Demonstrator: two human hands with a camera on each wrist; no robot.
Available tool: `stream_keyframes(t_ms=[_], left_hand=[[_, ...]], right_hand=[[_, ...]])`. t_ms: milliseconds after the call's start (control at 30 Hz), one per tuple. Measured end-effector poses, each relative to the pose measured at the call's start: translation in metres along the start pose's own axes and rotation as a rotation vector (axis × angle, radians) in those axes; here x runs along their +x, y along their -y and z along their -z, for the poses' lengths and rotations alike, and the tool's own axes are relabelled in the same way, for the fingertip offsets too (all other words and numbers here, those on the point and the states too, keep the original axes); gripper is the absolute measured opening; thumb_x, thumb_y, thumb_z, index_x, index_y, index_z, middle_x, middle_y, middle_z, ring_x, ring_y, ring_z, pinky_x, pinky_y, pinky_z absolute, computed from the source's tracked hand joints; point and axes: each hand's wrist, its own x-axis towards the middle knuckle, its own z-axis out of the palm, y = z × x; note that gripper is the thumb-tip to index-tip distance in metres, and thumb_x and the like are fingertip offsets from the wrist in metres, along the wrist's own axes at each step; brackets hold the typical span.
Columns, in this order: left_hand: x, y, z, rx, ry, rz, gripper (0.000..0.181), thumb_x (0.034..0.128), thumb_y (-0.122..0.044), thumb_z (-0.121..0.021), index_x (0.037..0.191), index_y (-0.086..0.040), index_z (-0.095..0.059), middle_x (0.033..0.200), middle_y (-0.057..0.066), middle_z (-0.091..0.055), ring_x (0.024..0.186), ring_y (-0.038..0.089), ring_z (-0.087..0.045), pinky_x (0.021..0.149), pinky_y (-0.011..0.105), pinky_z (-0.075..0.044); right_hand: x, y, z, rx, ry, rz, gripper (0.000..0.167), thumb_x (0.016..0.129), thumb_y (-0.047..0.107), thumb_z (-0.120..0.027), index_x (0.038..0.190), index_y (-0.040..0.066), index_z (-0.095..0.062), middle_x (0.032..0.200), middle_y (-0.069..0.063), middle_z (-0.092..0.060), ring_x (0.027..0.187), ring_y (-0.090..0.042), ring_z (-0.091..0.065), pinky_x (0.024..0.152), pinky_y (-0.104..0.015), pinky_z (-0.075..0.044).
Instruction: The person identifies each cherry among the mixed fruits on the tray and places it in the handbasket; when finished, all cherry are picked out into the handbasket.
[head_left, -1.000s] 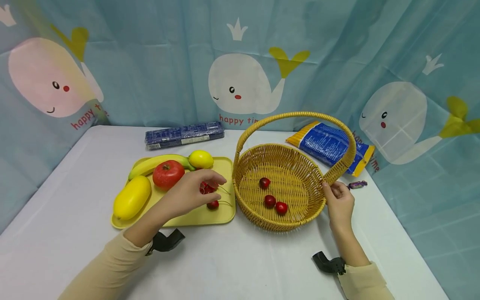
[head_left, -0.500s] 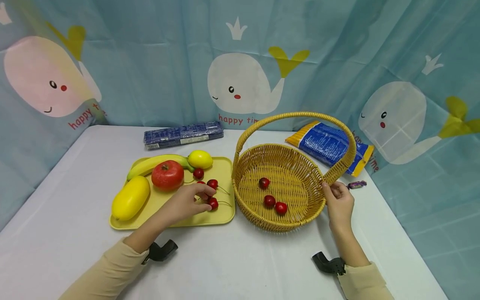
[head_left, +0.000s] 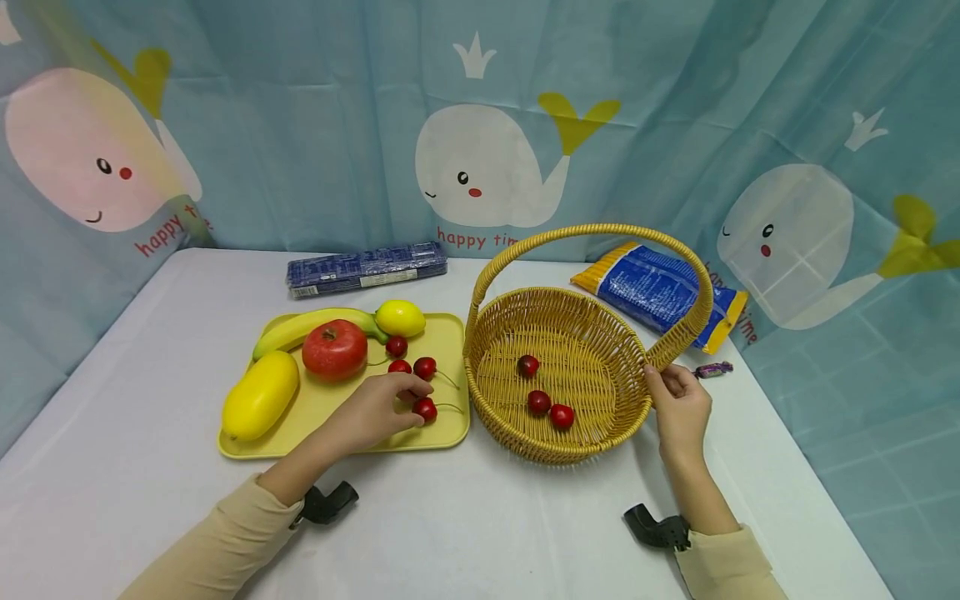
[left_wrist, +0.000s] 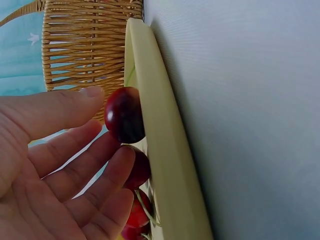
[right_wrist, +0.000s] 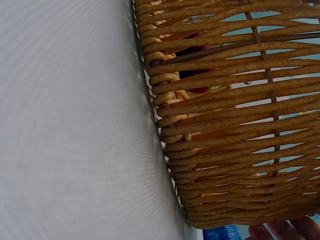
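Observation:
My left hand is over the yellow tray, its thumb and loosely bent fingers on either side of a dark red cherry. In the left wrist view the thumb tip is right at this cherry, without a clear pinch. Several more cherries lie on the tray, among them one just beyond the fingers. My right hand grips the rim of a woven basket by the foot of its handle. Inside the basket are three cherries. The right wrist view shows mostly the basket's side.
The tray also bears a banana, a red apple, a lemon and a yellow oval fruit. A dark blue packet lies behind it. Behind the basket are a blue-and-yellow bag and a small wrapped candy.
My left hand has moved left and toward me, down to the nearest cherry on the tray, uncovering other cherries. The right hand and basket have stayed in place.

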Motion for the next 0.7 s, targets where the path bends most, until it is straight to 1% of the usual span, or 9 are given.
stream_keyframes(t_ms=[167,267,333,467,567,700], left_hand=[[0.0007,0.0007,-0.0020,0.011,-0.006,0.002,0.037,0.0732,-0.007,-0.076,0.108,-0.004,-0.065,0.101,0.003,-0.066,0.088,0.017,-0.059,0.082,0.036,-0.048],[0.0020,0.0013,-0.0036,0.025,-0.008,-0.009,0.036,0.0731,-0.007,-0.076,0.107,-0.005,-0.066,0.101,0.003,-0.066,0.088,0.017,-0.058,0.082,0.036,-0.048],[0.0033,0.0013,-0.0050,0.028,-0.009,-0.012,0.035,0.0728,-0.007,-0.076,0.106,-0.005,-0.066,0.100,0.002,-0.066,0.087,0.016,-0.058,0.081,0.035,-0.047],[0.0052,0.0008,-0.0075,0.052,-0.002,-0.020,0.032,0.0727,-0.006,-0.076,0.104,-0.006,-0.067,0.099,0.001,-0.066,0.088,0.017,-0.057,0.082,0.036,-0.046],[0.0054,-0.0017,-0.0082,0.065,0.007,-0.004,0.033,0.0722,-0.007,-0.076,0.104,-0.006,-0.067,0.099,0.000,-0.066,0.089,0.016,-0.056,0.083,0.036,-0.046],[0.0043,-0.0035,-0.0091,0.074,0.015,0.018,0.034,0.0710,-0.006,-0.076,0.104,-0.006,-0.067,0.098,0.000,-0.065,0.088,0.016,-0.056,0.084,0.036,-0.046]], right_hand=[[0.0002,-0.0006,-0.0005,0.051,-0.017,-0.012,0.019,0.084,0.012,-0.068,0.094,-0.003,-0.062,0.076,0.004,-0.066,0.064,-0.006,-0.062,0.055,-0.015,-0.050],[0.0004,-0.0004,-0.0006,0.071,-0.028,-0.020,0.015,0.083,0.011,-0.068,0.092,0.000,-0.063,0.076,0.002,-0.067,0.063,-0.007,-0.062,0.053,-0.016,-0.050],[0.0005,0.0001,-0.0008,0.079,-0.031,-0.024,0.015,0.083,0.010,-0.069,0.091,0.000,-0.063,0.076,0.001,-0.067,0.062,-0.007,-0.061,0.053,-0.016,-0.050],[0.0006,0.0009,-0.0005,0.076,-0.026,-0.029,0.019,0.083,0.009,-0.068,0.094,-0.004,-0.062,0.078,-0.001,-0.068,0.062,-0.006,-0.061,0.053,-0.015,-0.049],[0.0008,0.0012,0.0000,0.066,-0.022,-0.034,0.021,0.083,0.009,-0.067,0.097,-0.007,-0.061,0.077,0.001,-0.068,0.062,-0.004,-0.061,0.053,-0.015,-0.049],[0.0007,0.0014,0.0003,0.057,-0.024,-0.041,0.021,0.083,0.010,-0.067,0.096,-0.006,-0.061,0.078,0.001,-0.067,0.062,-0.005,-0.061,0.053,-0.014,-0.049]])
